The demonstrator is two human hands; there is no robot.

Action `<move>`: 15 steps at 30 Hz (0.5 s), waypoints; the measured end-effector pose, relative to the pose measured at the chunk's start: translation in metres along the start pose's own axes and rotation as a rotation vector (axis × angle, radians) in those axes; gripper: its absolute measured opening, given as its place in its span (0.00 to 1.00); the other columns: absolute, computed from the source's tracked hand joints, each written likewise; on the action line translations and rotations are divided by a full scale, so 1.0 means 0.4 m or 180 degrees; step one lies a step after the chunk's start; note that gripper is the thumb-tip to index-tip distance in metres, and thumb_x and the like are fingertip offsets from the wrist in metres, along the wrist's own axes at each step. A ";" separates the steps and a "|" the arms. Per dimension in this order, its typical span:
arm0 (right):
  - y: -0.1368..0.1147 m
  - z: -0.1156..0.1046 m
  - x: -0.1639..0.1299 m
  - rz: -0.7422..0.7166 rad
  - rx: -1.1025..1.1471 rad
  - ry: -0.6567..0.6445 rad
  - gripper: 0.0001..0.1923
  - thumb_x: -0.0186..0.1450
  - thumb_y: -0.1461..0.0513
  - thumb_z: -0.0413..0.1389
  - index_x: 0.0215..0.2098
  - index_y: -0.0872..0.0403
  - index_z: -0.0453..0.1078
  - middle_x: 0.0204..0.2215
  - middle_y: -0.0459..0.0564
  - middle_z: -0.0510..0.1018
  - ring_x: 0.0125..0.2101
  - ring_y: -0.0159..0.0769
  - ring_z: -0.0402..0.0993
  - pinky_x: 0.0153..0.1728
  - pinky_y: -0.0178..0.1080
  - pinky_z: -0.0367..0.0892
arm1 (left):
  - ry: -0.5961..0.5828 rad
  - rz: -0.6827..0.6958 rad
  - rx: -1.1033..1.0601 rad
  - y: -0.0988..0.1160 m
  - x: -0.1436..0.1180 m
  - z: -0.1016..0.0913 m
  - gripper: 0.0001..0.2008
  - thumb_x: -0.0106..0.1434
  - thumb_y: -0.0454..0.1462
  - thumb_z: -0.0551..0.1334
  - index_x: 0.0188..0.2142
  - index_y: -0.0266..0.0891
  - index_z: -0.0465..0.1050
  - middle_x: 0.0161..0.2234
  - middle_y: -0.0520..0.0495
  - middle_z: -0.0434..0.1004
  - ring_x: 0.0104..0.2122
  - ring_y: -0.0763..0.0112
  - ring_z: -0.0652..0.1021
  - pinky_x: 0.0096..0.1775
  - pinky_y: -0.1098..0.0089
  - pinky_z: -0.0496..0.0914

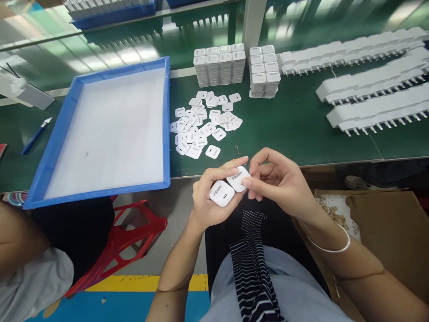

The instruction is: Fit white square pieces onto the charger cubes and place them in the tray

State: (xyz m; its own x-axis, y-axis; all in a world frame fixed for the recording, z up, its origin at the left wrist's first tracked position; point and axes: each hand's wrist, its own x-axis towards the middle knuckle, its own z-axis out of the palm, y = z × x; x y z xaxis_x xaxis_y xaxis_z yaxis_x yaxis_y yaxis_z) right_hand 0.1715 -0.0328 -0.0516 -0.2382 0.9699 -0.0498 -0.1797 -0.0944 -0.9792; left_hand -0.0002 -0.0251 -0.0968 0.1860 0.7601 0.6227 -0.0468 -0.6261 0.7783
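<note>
Two white chargers lie side by side in my left hand (209,199), their printed port faces turned up. One charger (221,193) rests against the palm. The other charger (237,178) sits beside it, under my left fingers. My right hand (279,181) has its thumb and fingertips on the right edge of that second charger; whether a loose cover is between them I cannot make out. Beyond my hands, a scattered heap of white face plates (212,151) with small slots lies on the green table (278,134).
A blue-rimmed tray (166,134) stands left of the heap. Behind are stacked plates (219,67) and another stack (264,71). Rows of pronged white chargers (378,105) lie at right. A pen-like tool (36,135) is far left. A person's arm (20,237) and red stool (134,228) are at lower left.
</note>
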 end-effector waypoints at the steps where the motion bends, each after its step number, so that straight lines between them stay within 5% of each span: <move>1: 0.000 0.001 -0.002 -0.0026 -0.0031 0.0004 0.17 0.59 0.59 0.71 0.34 0.52 0.66 0.18 0.39 0.74 0.19 0.29 0.72 0.20 0.31 0.67 | -0.0011 0.0089 0.0008 -0.003 0.001 -0.001 0.23 0.57 0.28 0.73 0.50 0.39 0.70 0.55 0.36 0.80 0.53 0.55 0.82 0.44 0.64 0.83; 7: 0.007 -0.001 -0.007 -0.0081 -0.0066 -0.0049 0.16 0.61 0.62 0.70 0.36 0.52 0.66 0.18 0.38 0.73 0.21 0.28 0.73 0.23 0.30 0.66 | -0.0204 0.0563 0.0213 -0.018 0.007 -0.016 0.23 0.53 0.24 0.73 0.46 0.38 0.73 0.55 0.33 0.79 0.50 0.53 0.83 0.38 0.68 0.82; 15: 0.005 -0.007 0.004 0.0218 0.0129 -0.0130 0.16 0.65 0.52 0.66 0.36 0.52 0.66 0.18 0.39 0.75 0.18 0.28 0.71 0.20 0.31 0.67 | -0.0450 0.1044 0.0698 0.001 0.031 -0.019 0.20 0.54 0.22 0.71 0.45 0.35 0.75 0.59 0.34 0.76 0.53 0.55 0.82 0.47 0.62 0.83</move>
State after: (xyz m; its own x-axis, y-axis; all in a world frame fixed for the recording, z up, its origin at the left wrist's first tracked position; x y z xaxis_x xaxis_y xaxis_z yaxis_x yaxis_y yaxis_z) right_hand 0.1736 -0.0306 -0.0542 -0.2900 0.9510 -0.1074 -0.1999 -0.1699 -0.9650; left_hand -0.0053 -0.0146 -0.0883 0.3296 0.4925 0.8055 0.0811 -0.8648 0.4955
